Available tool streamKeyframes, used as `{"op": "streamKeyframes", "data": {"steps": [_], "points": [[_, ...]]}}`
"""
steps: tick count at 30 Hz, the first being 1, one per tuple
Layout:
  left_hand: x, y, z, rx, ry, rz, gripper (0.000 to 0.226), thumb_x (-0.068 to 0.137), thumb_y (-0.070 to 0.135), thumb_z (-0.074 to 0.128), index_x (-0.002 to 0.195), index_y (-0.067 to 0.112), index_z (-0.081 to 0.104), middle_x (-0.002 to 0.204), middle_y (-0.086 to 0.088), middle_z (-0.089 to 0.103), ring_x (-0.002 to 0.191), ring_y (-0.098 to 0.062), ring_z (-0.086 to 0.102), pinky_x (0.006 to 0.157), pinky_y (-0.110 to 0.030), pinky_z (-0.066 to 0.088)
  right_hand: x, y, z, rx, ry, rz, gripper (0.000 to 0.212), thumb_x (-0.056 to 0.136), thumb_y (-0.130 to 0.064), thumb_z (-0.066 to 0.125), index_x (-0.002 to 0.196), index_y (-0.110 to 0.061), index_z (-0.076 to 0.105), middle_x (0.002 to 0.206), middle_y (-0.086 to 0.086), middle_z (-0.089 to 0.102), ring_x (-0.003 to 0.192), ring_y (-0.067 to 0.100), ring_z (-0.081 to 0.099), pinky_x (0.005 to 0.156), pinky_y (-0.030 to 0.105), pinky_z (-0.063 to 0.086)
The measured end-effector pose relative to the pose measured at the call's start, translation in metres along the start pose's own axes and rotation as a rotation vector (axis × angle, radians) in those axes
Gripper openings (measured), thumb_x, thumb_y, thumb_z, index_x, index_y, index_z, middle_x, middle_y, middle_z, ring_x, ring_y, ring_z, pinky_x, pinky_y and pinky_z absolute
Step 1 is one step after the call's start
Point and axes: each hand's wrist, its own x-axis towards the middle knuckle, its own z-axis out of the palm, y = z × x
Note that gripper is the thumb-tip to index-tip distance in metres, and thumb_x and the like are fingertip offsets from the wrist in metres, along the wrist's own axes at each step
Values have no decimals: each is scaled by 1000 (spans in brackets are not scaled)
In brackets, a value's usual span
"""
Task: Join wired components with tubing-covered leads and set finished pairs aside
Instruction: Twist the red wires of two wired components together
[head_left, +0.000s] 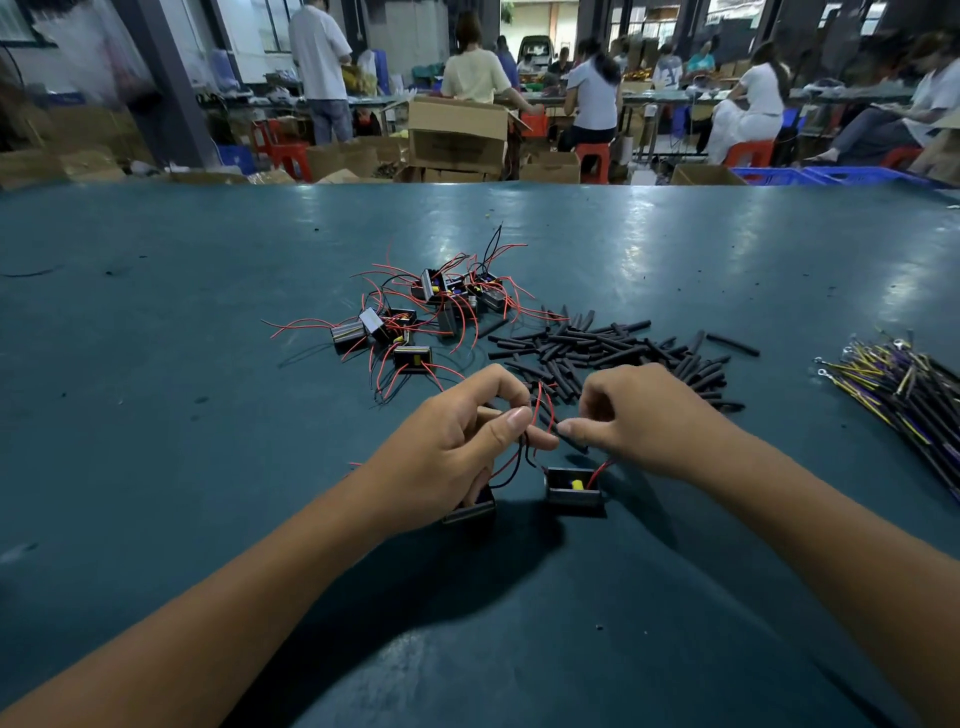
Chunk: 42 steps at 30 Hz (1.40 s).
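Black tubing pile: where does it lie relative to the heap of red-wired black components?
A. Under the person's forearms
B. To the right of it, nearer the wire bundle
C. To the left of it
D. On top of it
B: the black tubing pile spreads right of the component heap, toward the wire bundle at the table's right edge.

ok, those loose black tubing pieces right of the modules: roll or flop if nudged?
The tubing pieces look round and short, so they would probably roll. They lie straight, so likely fairly stiff. Small and hollow-looking, so probably light and easily scattered across the smooth table.

Teal table (208, 467) bears wired components (415, 317), black tubing pieces (613, 348), bundled leads (904, 384)
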Motion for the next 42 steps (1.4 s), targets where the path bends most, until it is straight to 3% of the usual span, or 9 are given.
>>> {"op": "streamKeyframes", "data": {"steps": [5,8,13,18,25,30,32,36,42], "points": [[-1,-2,0,-32,-28,50,10,103,38,45,94,33,46,99,0,77,41,-12,26,40,-26,25,13,-13,6,-162,-146,37,33,90,-40,66,86,-8,69,83,11,71,79,30,66,64,34,51],[0,-4,3,-62,-37,50,8,105,29,45,97,26,45,95,-3,77,42,-9,24,40,-24,24,5,-7,4,-130,-34,-6,22,93,-30,57,83,-11,62,77,8,66,76,30,62,66,37,49],[-2,-6,8,-90,-23,50,9,104,27,50,96,21,48,92,-5,77,47,-13,25,43,-23,25,-28,3,-12,537,355,-161,12,90,-31,66,81,-27,60,61,-14,57,52,3,48,51,11,35],[-2,-4,10,-84,-16,41,13,103,25,51,95,16,48,90,-6,77,47,-12,27,45,-22,27,-44,-8,-15,1131,220,-199,36,93,-16,57,127,-26,61,66,-10,51,55,6,43,52,15,38],[-2,-3,11,-129,-8,6,16,103,25,50,94,12,48,85,-6,77,38,-13,30,39,-21,28,-57,-16,-20,1048,173,-232,14,89,-23,69,103,-20,71,86,4,77,79,19,73,57,22,53],[-2,-3,13,-111,8,15,13,102,24,49,92,16,51,81,-7,76,32,-13,36,36,-18,31,-60,-12,-19,556,377,-268,12,86,-41,71,84,-30,69,59,1,61,47,12,47,47,27,40],[-2,-3,13,-97,9,19,12,103,20,48,93,16,52,81,-6,76,31,-14,40,36,-17,33,-59,-13,-19,616,369,-281,16,92,-42,67,85,-29,65,57,5,58,46,15,44,45,27,37],[-3,-1,13,-90,17,3,13,104,14,48,93,14,54,81,-7,76,34,-16,47,39,-16,36,-59,-18,-21,1166,200,-266,7,94,-22,54,87,-20,55,55,5,54,48,9,43,47,13,36],[-3,1,12,-80,24,-4,14,104,12,48,93,8,57,81,-9,76,36,-15,52,40,-17,38,-66,-25,-13,768,448,-404,11,92,-31,56,89,-27,66,71,-6,62,57,14,56,53,24,43]]}}
